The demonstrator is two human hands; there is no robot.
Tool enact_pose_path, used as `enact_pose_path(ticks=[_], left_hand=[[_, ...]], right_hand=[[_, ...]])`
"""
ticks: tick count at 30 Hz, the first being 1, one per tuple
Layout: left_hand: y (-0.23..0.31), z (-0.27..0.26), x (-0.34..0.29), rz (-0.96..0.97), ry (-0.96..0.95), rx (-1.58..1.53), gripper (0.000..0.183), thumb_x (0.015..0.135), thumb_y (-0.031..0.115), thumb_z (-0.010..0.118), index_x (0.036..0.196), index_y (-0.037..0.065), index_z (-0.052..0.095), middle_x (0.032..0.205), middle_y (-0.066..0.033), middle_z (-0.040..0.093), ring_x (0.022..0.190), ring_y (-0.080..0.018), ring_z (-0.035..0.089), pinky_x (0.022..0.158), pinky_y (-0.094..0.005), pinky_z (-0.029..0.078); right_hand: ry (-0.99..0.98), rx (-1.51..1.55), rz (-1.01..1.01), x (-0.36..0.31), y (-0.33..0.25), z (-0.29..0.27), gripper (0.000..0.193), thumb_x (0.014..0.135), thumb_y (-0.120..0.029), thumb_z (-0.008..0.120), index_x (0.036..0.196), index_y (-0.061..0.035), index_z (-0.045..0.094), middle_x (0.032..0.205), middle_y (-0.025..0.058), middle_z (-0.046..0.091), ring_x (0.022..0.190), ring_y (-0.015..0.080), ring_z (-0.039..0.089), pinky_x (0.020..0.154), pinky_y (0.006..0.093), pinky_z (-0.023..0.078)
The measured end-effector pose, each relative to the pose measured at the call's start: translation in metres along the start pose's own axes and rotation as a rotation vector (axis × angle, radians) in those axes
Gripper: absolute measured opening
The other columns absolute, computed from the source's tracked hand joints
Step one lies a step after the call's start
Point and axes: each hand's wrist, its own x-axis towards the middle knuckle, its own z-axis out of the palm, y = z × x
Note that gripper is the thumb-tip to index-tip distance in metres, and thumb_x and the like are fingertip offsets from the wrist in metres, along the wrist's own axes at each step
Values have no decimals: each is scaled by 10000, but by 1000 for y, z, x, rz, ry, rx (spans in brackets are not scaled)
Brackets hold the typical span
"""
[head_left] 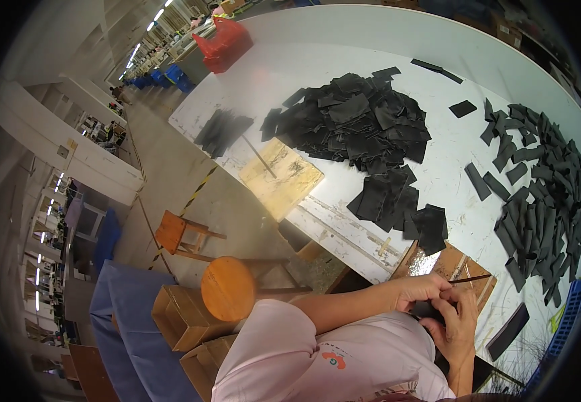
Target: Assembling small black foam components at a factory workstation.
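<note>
Close to my body, both hands work at a small black fabric piece (pixel 426 311), which they partly hide. My left hand (pixel 423 290) has its fingers closed at the fabric's upper edge. From the lower right, my right hand (pixel 456 325) pinches the same piece with bent fingers. A thin dark rod (pixel 473 279) sticks out to the right beside my left fingertips; whether it is held or fixed cannot be made out. Under and beyond the hands is a brown wooden board (pixel 458 262) at the table edge. Several flat black fabric pieces (pixel 431 228) lie just past it.
On the white table (pixel 444 144) are a large heap of black fabric pieces (pixel 364 117) and, rightward, a pile of narrow black strips (pixel 542 208). A wooden block with an upright rod (pixel 281 177) sits at the left edge. A red bag (pixel 223 45), round stool (pixel 228 288) and blue crate (pixel 572 315) surround.
</note>
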Motion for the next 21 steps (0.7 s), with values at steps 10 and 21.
enact_pose_path(ticks=[10, 21], left_hand=[[-20, 3, 19, -69, 9, -248, 157, 722, 4, 512, 878, 16, 529, 802, -68, 550, 706, -133, 550, 597, -226, 467], [3, 23, 0, 302, 435, 504, 143, 837, 129, 457, 917, 30, 522, 735, -22, 543, 555, -56, 487, 441, -165, 367]], right_hand=[[171, -57, -39, -21, 10, -1, 291, 526, -74, 669, 781, -32, 536, 786, 110, 474, 726, 281, 478, 592, 367, 393], [141, 661, 615, -20, 34, -16, 121, 681, -69, 604, 713, 43, 569, 635, 107, 556, 575, 179, 524, 513, 264, 392]])
